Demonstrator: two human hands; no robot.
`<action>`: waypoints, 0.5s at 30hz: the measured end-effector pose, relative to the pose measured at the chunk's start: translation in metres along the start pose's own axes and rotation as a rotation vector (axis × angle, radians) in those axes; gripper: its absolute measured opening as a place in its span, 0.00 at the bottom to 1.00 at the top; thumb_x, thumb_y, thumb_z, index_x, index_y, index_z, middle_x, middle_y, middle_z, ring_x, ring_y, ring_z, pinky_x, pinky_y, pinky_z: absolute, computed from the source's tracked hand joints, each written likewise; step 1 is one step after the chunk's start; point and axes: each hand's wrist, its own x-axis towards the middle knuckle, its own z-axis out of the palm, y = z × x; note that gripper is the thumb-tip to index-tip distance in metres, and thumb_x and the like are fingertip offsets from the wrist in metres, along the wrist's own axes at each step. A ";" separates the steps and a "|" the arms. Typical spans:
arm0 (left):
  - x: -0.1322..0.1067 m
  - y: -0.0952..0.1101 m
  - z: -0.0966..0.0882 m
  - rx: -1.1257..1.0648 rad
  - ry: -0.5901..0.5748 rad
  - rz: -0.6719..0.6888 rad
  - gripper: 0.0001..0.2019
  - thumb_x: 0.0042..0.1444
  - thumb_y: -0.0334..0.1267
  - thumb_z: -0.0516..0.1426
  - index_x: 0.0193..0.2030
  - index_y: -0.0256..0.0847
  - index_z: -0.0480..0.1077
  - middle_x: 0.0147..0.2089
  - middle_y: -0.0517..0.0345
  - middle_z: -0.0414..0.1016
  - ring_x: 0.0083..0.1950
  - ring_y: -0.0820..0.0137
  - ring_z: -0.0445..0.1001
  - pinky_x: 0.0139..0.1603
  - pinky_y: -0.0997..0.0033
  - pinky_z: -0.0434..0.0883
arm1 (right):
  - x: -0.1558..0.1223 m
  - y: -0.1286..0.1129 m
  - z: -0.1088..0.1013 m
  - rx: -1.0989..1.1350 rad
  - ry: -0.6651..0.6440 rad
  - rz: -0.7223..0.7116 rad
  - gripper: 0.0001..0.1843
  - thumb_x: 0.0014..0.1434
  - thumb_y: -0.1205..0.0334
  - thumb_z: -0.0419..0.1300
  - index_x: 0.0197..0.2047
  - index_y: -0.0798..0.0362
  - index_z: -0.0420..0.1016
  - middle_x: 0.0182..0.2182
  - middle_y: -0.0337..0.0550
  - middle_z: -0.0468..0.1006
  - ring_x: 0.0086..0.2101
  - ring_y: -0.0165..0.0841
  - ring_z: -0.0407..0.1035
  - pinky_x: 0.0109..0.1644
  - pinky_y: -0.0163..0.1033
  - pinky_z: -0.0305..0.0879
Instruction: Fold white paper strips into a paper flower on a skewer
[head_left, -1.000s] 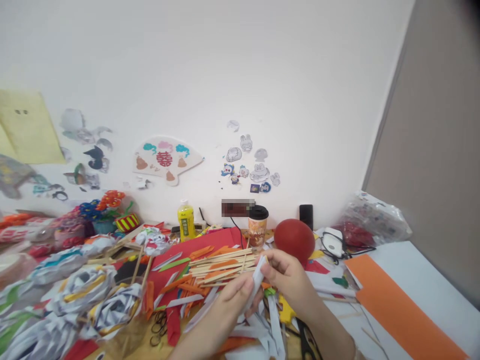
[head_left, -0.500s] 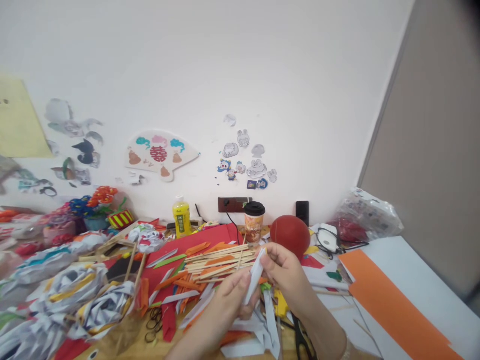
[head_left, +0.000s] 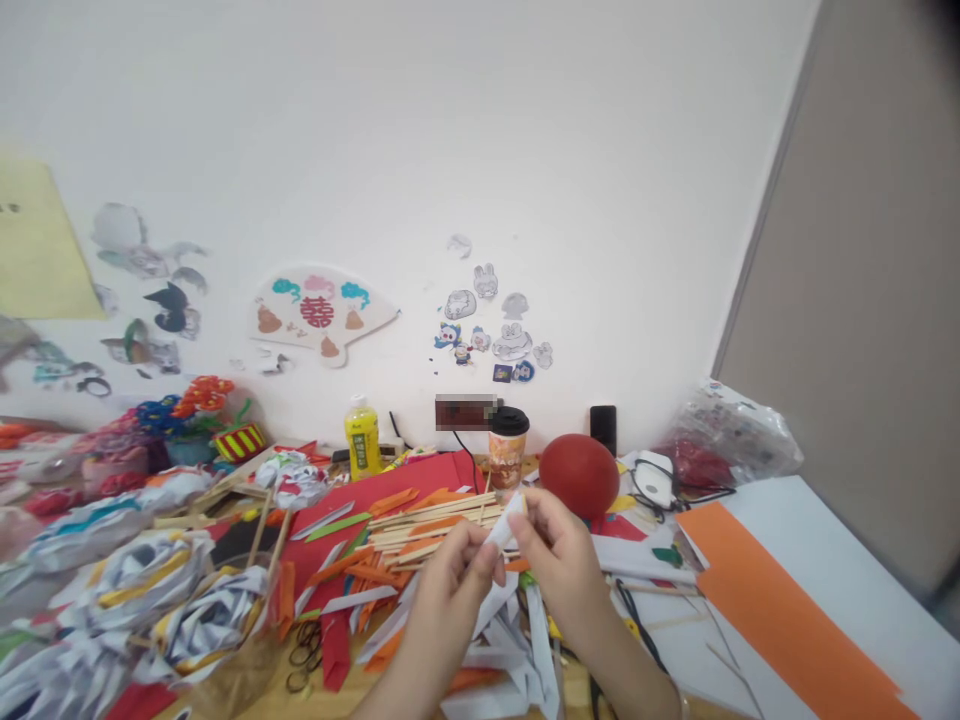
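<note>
Between both hands, at the middle of the table, is a narrow white folded paper strip (head_left: 504, 528). My left hand (head_left: 459, 575) pinches its lower end between thumb and fingers. The upper end is gripped by my right hand (head_left: 553, 540), thumb on the near side. Below the hands lie several loose white folded strips (head_left: 517, 640). Just behind them is a pile of thin wooden sticks (head_left: 420, 528) mixed with orange paper strips (head_left: 394, 500). Scissors, partly hidden, lie beneath my right forearm.
A red balloon (head_left: 579, 474), a lidded paper cup (head_left: 508, 445) and a yellow bottle (head_left: 363, 440) stand toward the wall. Coiled white-and-yellow paper pieces (head_left: 214, 615) crowd the left. Orange paper (head_left: 787, 605) lies over white sheets on the right.
My left hand has slid up the strip, closer to my right hand, and its fingers now fold over the near side. The strip leans more to the right.
</note>
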 end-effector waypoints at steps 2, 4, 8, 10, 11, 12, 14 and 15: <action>0.004 0.000 -0.003 -0.199 0.006 -0.045 0.16 0.48 0.50 0.56 0.25 0.39 0.60 0.20 0.67 0.60 0.17 0.81 0.49 0.19 0.79 0.48 | -0.001 -0.003 -0.004 -0.176 -0.029 -0.094 0.21 0.57 0.52 0.52 0.50 0.54 0.63 0.25 0.38 0.70 0.27 0.30 0.65 0.30 0.32 0.59; 0.007 0.001 -0.006 -0.363 -0.007 -0.082 0.16 0.47 0.48 0.58 0.26 0.39 0.59 0.19 0.69 0.59 0.16 0.84 0.46 0.18 0.80 0.45 | -0.003 -0.007 -0.008 -0.346 -0.089 -0.163 0.18 0.59 0.54 0.49 0.49 0.53 0.65 0.24 0.38 0.70 0.27 0.31 0.65 0.30 0.32 0.57; 0.009 0.006 -0.010 -0.509 -0.056 -0.114 0.15 0.46 0.46 0.59 0.25 0.38 0.59 0.20 0.69 0.60 0.15 0.85 0.45 0.18 0.80 0.45 | -0.005 -0.013 -0.005 -0.637 -0.228 -0.213 0.18 0.61 0.62 0.43 0.28 0.53 0.71 0.24 0.41 0.73 0.25 0.30 0.65 0.28 0.32 0.53; 0.009 0.008 -0.010 -0.496 -0.032 -0.097 0.16 0.46 0.47 0.59 0.24 0.38 0.59 0.20 0.69 0.60 0.15 0.85 0.46 0.17 0.80 0.46 | -0.005 -0.014 -0.003 -0.689 -0.268 -0.188 0.15 0.60 0.65 0.43 0.32 0.53 0.71 0.26 0.41 0.74 0.26 0.31 0.67 0.28 0.32 0.52; 0.009 0.008 -0.010 -0.466 -0.009 -0.080 0.16 0.46 0.47 0.59 0.24 0.38 0.60 0.20 0.69 0.60 0.15 0.85 0.47 0.18 0.80 0.46 | -0.006 -0.015 -0.002 -0.694 -0.280 -0.170 0.14 0.60 0.67 0.44 0.36 0.52 0.71 0.28 0.42 0.75 0.28 0.31 0.68 0.29 0.32 0.53; 0.009 0.008 -0.009 -0.423 0.020 -0.060 0.16 0.45 0.47 0.60 0.24 0.37 0.61 0.20 0.69 0.60 0.15 0.85 0.48 0.18 0.80 0.47 | -0.006 -0.016 -0.002 -0.695 -0.292 -0.152 0.14 0.59 0.68 0.44 0.40 0.51 0.70 0.30 0.41 0.76 0.29 0.32 0.69 0.29 0.32 0.53; 0.009 0.007 -0.007 -0.319 0.088 -0.023 0.17 0.44 0.49 0.60 0.25 0.37 0.62 0.19 0.68 0.61 0.16 0.83 0.51 0.18 0.80 0.48 | -0.006 -0.018 -0.003 -0.697 -0.313 -0.123 0.17 0.57 0.70 0.45 0.47 0.48 0.67 0.32 0.40 0.77 0.31 0.33 0.70 0.30 0.32 0.54; 0.009 0.007 -0.007 -0.270 0.119 -0.011 0.17 0.43 0.50 0.60 0.25 0.37 0.63 0.19 0.68 0.61 0.17 0.82 0.53 0.18 0.79 0.50 | -0.006 -0.019 -0.004 -0.702 -0.320 -0.112 0.19 0.57 0.71 0.45 0.48 0.47 0.66 0.33 0.40 0.77 0.32 0.33 0.71 0.31 0.33 0.54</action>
